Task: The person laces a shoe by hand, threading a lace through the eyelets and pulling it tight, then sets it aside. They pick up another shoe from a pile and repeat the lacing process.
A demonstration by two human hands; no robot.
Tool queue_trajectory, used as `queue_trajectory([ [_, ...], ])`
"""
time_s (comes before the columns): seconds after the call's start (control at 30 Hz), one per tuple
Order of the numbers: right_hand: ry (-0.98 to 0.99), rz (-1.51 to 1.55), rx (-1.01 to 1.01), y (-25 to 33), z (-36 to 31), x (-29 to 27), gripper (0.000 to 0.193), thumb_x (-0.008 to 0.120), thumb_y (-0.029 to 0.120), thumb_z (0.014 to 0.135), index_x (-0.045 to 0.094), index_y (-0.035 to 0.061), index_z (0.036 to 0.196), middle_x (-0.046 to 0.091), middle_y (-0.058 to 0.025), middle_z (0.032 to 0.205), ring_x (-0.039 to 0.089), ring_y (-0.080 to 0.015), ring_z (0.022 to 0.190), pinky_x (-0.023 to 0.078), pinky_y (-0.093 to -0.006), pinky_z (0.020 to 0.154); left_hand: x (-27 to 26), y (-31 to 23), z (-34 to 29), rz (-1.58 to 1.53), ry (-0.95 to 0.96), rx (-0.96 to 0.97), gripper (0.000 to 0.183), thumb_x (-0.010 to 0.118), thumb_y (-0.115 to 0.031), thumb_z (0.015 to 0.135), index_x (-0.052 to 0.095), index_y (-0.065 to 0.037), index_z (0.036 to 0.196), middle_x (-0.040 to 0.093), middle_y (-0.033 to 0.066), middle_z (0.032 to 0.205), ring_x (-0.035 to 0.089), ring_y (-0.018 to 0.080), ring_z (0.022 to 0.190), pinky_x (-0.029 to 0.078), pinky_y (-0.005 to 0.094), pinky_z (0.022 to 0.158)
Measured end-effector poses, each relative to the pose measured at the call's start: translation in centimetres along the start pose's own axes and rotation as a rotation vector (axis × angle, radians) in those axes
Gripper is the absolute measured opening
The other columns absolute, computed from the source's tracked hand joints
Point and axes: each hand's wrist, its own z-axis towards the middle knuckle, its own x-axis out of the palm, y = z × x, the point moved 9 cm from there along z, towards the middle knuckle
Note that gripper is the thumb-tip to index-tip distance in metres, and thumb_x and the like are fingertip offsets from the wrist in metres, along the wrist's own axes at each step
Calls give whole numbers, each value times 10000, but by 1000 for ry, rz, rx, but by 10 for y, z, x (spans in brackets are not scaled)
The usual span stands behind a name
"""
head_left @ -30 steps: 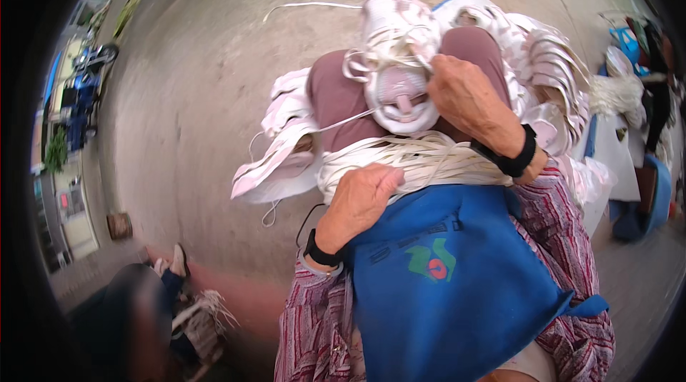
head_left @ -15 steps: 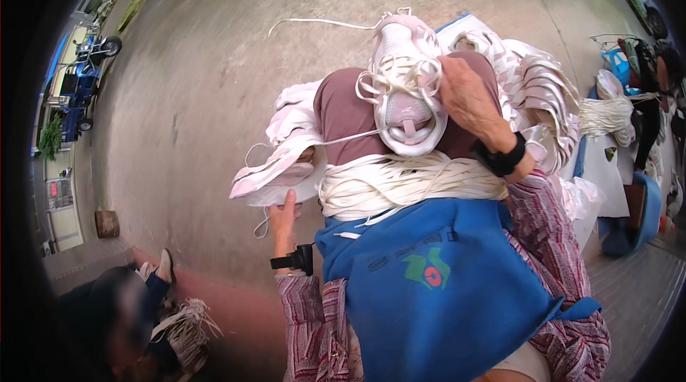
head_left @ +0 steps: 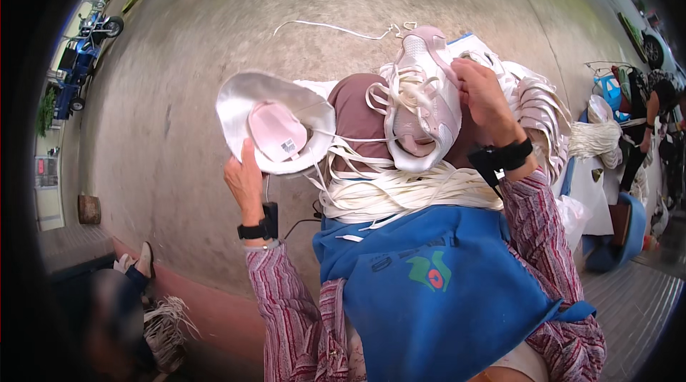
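Outdoor piecework spot on a bare concrete yard (head_left: 179, 132), heaps of white laces (head_left: 407, 192) and shoe uppers (head_left: 421, 107) on a lap, another seated worker's foot (head_left: 143, 260) nearby, parked blue vehicle (head_left: 78, 60) at the edge

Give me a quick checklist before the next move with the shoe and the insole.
1. Right hand grips the shoe: ok, fingers wrap its heel end.
2. Left hand holds the white piece with the pink insole: ok, held at its lower edge.
3. Shoe opening faces up toward the camera: ok.
4. Insole apart from the shoe: ok, it sits to the left, not yet in.
5. Laces out of the opening: cannot tell, loops hang loose across the shoe.
6. Lap free of loose laces: not ok, a lace bundle lies on the blue apron.
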Motion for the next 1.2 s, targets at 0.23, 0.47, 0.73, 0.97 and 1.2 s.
queue_trajectory([
  [0.23, 474, 552, 295, -22, -37, 47, 537, 694, 141, 835, 441, -21, 1281, 600, -87, 1142, 610, -158, 1013, 517, -308, 862, -6, -76, 22, 161, -17, 186, 504, 495, -406, 905, 656, 72, 901, 637, 264, 769, 636, 403, 760, 461, 446, 710],
  [0.47, 259, 575, 98, 40, -12, 67, 410, 658, 4, 813, 487, -49, 1182, 625, -116, 1018, 652, -187, 883, 557, -316, 789, 6, -142, 31, 374, -86, 441, 434, 489, -373, 891, 668, 19, 840, 637, 268, 814, 622, 448, 813, 480, 492, 742],
  [0.73, 187, 522, -86, 111, 7, 109, 356, 672, 75, 830, 501, -59, 1111, 621, -120, 907, 654, -192, 736, 569, -311, 634, 12, -184, 14, 308, -11, 501, 427, 525, -373, 858, 631, 27, 752, 630, 267, 778, 619, 451, 772, 485, 492, 717],
  [0.97, 417, 11, -378, 77, -60, 211, 425, 627, 162, 850, 491, 0, 1219, 633, -164, 931, 629, -281, 814, 509, -357, 714, 15, -118, 11, 274, -18, 422, 497, 547, -447, 873, 578, 36, 759, 580, 281, 714, 573, 463, 717, 442, 484, 642],
  [1.2, 561, -369, -527, 73, -108, 208, 416, 539, 170, 883, 453, -7, 1249, 569, -253, 969, 549, -418, 966, 468, -451, 827, 16, -115, -4, 172, 65, 389, 478, 564, -433, 869, 558, 26, 736, 564, 236, 673, 546, 406, 638, 428, 450, 604],
])
